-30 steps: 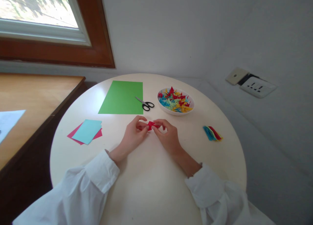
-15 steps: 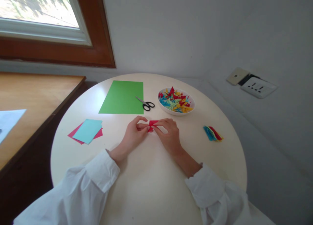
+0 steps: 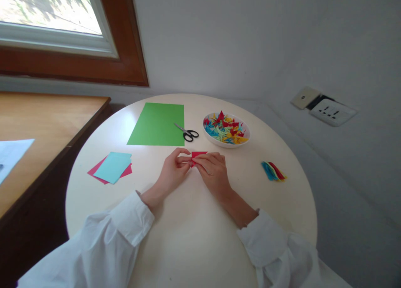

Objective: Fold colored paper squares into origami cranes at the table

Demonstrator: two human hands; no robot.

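A small folded piece of red paper (image 3: 198,154) is held between my two hands at the middle of the round white table (image 3: 191,246). My left hand (image 3: 176,166) pinches its left edge between thumb and fingers. From the right, my right hand (image 3: 214,169) grips the paper too, its fingertips covering the lower part. The exact folds are hidden by my fingers. Just beyond lie black-handled scissors (image 3: 189,134), their blades resting on a green sheet of paper (image 3: 156,125).
A white bowl (image 3: 226,144) of colourful folded paper cranes stands behind my right hand. Light blue (image 3: 112,167) and red paper squares (image 3: 97,171) lie at the left. Several coloured folded papers (image 3: 273,171) sit at the right. A wooden desk (image 3: 56,112) adjoins the left side.
My right-hand fingers have closed in lower over the red paper, and more of its upper part shows above them. The left hand has barely moved.
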